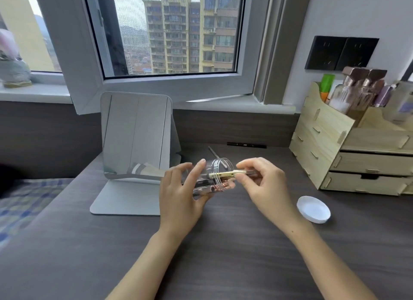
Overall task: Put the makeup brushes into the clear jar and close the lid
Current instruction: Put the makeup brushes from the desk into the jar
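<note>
My left hand (pixel 181 192) holds the clear jar (pixel 215 173) on its side above the desk, its threaded mouth facing right. My right hand (pixel 263 183) pinches a gold-ferruled makeup brush (pixel 232 173) by its clear handle. The brush tip is inside the jar's mouth. A rose-gold brush (pixel 215 188) lies lower inside the jar. The white lid (pixel 313 208) rests upside down on the desk to the right of my right hand. Another thin dark brush (pixel 213 152) lies on the desk behind the jar.
A standing mirror (pixel 136 139) is just left of the jar on the dark wooden desk (pixel 223 244). A wooden drawer organiser (pixel 357 148) with bottles fills the right side. A black pen-like stick (pixel 247 145) lies by the back wall. A checked cloth (pixel 24 201) is at the left.
</note>
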